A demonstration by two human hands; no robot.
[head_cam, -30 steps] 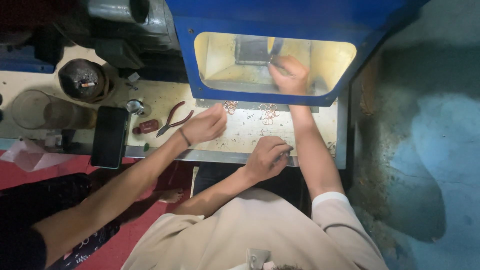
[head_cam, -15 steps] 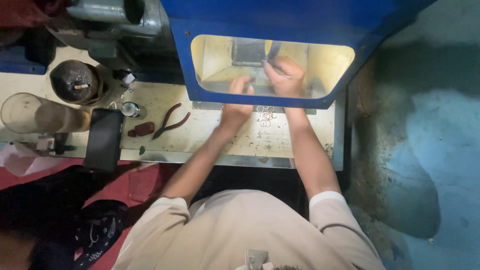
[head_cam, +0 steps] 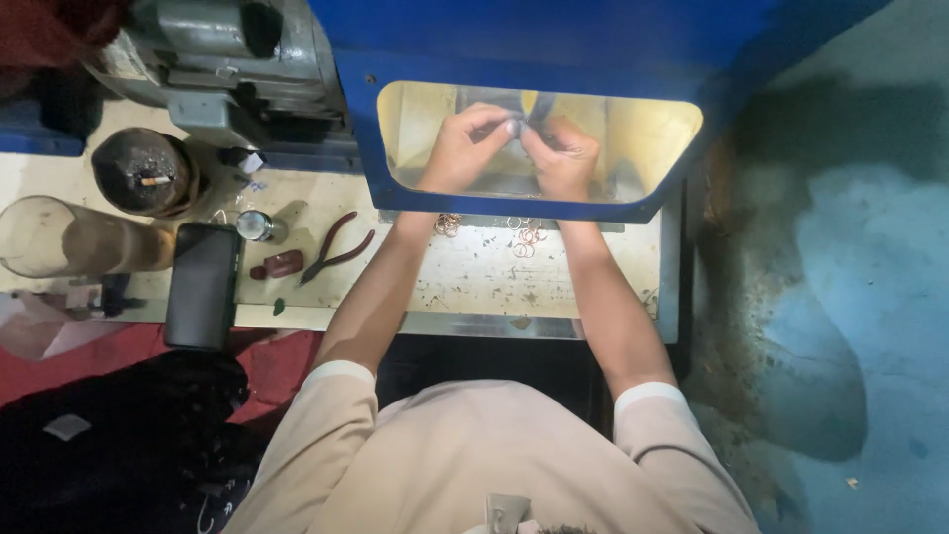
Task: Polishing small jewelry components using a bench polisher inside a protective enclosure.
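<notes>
Both forearms reached straight forward over the worn white bench top [head_cam: 593,287] and into the lit opening of the blue machine hood [head_cam: 554,40]. Inside the opening the left hand [head_cam: 463,148] and the right hand [head_cam: 563,158] met, fingertips touching, each hand curled with thumb and forefinger pinched toward the other around something small; the piece itself was too tiny and blurred to make out. The wrists stood bent slightly inward, elbows apart, sleeves of a beige shirt ending above the elbows.

Just below the hood's lower edge, a loose scatter of small copper-coloured rings [head_cam: 524,235] lay on the bench between the two forearms. Farther left rested red-handled pliers [head_cam: 334,249], jaws pointing down-left, with a small red object [head_cam: 277,265] beside them, a dark phone [head_cam: 203,285] lying flat, a small round tin [head_cam: 259,225], and a clear glass jar [head_cam: 79,237] on its side.
</notes>
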